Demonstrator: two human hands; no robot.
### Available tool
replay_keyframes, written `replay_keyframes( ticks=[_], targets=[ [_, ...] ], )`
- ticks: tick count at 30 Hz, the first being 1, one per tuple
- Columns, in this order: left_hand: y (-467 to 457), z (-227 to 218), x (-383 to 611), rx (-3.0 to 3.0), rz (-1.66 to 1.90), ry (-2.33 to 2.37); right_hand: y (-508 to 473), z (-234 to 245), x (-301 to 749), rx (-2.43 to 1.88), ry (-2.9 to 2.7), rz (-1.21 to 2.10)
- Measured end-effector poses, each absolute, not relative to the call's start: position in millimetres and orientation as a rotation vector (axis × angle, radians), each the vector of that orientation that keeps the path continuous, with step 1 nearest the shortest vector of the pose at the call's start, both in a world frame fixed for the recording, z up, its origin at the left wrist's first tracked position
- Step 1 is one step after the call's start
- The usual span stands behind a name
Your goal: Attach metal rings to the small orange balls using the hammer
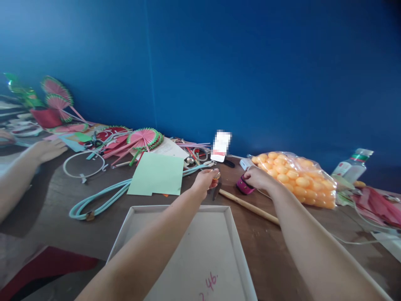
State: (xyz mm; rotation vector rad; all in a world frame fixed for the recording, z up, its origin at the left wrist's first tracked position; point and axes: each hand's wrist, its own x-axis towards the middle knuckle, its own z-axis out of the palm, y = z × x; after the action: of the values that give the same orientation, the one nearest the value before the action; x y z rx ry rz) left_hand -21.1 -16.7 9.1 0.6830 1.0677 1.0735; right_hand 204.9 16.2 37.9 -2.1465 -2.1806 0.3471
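Pinched in the left hand [205, 180], the round item [216, 174] could be dropped if gripped loosely; the curled right hand [255, 177] is placed at the purple case [243, 186], hold unclear.

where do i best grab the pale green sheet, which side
Probably pinch the right edge of the pale green sheet, coming from the right: it is thin, the left hand is nearest that side, and light blue cord runs out beneath it, perhaps leaving fingertip room.
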Motion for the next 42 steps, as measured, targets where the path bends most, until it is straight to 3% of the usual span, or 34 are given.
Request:
replay_keyframes(
  ticks=[22,42],
  targets=[
    [-16,6,-22,0.697,1.079,1.057,1,55,206,-2.031,-2.15,0.468],
    [-17,7,-20,0.713,1.073,1.083,-39,44,215,-1.39,-0.977,1.262]
  ],
)
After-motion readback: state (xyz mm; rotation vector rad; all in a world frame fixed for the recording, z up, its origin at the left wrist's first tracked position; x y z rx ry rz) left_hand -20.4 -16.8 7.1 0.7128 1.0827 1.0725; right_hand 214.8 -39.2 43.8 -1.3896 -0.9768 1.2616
